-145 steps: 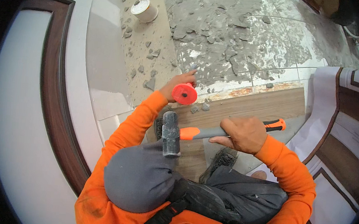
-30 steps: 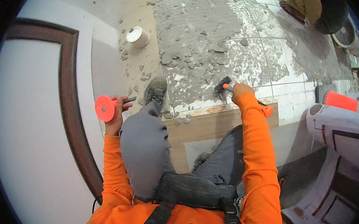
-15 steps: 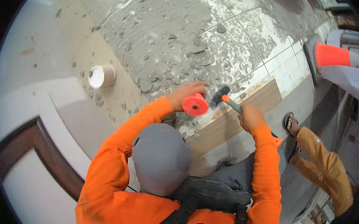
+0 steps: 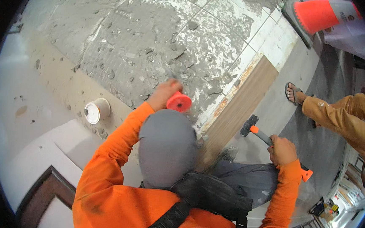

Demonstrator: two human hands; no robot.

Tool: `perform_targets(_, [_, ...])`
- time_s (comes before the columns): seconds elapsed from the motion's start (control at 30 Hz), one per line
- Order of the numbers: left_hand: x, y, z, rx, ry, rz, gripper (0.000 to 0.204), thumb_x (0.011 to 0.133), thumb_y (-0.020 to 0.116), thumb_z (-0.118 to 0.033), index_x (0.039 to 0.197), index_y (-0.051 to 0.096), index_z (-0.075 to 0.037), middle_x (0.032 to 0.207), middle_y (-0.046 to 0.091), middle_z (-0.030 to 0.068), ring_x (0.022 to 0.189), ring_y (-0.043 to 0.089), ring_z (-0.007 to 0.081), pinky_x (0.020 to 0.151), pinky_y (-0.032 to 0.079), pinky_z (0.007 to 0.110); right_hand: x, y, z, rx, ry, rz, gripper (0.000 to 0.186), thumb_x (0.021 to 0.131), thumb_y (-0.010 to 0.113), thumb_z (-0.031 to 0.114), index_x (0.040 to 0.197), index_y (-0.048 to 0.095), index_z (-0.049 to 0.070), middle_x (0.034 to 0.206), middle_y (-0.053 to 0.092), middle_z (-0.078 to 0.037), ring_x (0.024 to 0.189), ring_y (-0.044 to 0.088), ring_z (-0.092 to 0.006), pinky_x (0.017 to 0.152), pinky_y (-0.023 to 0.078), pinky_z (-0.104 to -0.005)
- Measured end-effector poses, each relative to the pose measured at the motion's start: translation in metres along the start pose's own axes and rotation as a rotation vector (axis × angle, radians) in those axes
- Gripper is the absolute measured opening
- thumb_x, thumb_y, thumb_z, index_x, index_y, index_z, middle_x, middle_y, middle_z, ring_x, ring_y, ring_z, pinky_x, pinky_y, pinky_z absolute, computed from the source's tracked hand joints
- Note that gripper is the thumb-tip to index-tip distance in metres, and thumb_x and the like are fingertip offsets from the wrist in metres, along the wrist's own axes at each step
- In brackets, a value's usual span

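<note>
My left hand (image 4: 165,92) is closed around a chisel with a round red hand guard (image 4: 179,102). Its blade, blurred, points away from me at the rubble-strewn floor (image 4: 145,39); whether its tip touches cannot be made out. In my right hand (image 4: 283,151) is a hammer with a dark, blocky head (image 4: 249,126) and a grey-and-orange handle. The hammer is held off to the right, well apart from the chisel, over the pale floor beside a wood-look strip (image 4: 244,103). My grey-clad knee (image 4: 167,149) is bent between my arms.
A small white tub (image 4: 98,110) stands left of my left arm. Broken grey mortar bits lie over white tiles (image 4: 235,20). At the upper right lies an orange-and-white traffic cone (image 4: 316,15). Another person's sandalled foot (image 4: 294,93) and brown trousers (image 4: 339,114) are at the right.
My right hand has swung the hammer away from the chisel, to the right and back toward me. The left hand still grips the chisel. The whole view has also shifted.
</note>
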State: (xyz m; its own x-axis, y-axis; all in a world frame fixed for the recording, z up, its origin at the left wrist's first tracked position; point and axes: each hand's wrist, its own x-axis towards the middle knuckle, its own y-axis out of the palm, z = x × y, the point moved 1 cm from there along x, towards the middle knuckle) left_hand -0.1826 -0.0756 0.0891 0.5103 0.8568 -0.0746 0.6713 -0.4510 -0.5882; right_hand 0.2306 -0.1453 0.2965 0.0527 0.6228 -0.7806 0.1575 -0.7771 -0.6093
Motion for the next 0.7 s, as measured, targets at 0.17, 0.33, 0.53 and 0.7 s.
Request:
perform_targets(0.17, [-0.020, -0.016, -0.004, 0.096, -0.105, -0.343, 0.028, 0.079, 0.075, -0.016, 0.104, 0.063, -0.009, 0.106, 0.063, 0.0124, 0.099, 0.062, 0.0362, 0.085, 0.052, 0.043, 0.012, 0.044, -0.018, 0.074, -0.069, -0.162, 0.025, 0.083, 0.072, 0.013, 0.103, 0.061, 0.003, 0.087, 0.070, -0.019, 0.085, 0.069, -0.0402, 0.077, 0.053, -0.0505])
perform_targets(0.33, [-0.025, 0.051, -0.028, 0.315, 0.187, -0.049, 0.032, 0.085, 0.075, -0.020, 0.113, 0.066, -0.008, 0.108, 0.067, 0.0143, 0.097, 0.066, 0.0337, 0.085, 0.052, 0.042, -0.018, 0.053, -0.041, 0.225, -0.286, -0.302, 0.030, 0.082, 0.071, 0.011, 0.110, 0.061, 0.006, 0.087, 0.070, -0.019, 0.085, 0.068, -0.0409, 0.075, 0.052, -0.0504])
perform_targets(0.53, [0.003, 0.100, -0.074, 0.182, 0.128, 0.311, 0.032, 0.086, 0.072, -0.021, 0.115, 0.066, -0.010, 0.113, 0.066, 0.0155, 0.104, 0.064, 0.0334, 0.089, 0.053, 0.042, -0.061, 0.062, -0.071, 0.509, -0.262, -0.429, 0.042, 0.081, 0.071, 0.006, 0.122, 0.060, 0.007, 0.089, 0.069, -0.021, 0.086, 0.065, -0.0449, 0.074, 0.050, -0.0492])
perform_targets(0.7, [0.000, 0.116, -0.067, 0.189, 0.024, 0.355, 0.039, 0.083, 0.074, -0.025, 0.118, 0.065, -0.010, 0.118, 0.066, 0.0141, 0.112, 0.062, 0.0328, 0.095, 0.050, 0.042, -0.091, 0.039, -0.094, 1.027, -0.269, -0.586, 0.054, 0.080, 0.074, 0.003, 0.131, 0.058, 0.007, 0.082, 0.068, -0.011, 0.075, 0.066, -0.0228, 0.070, 0.049, -0.0331])
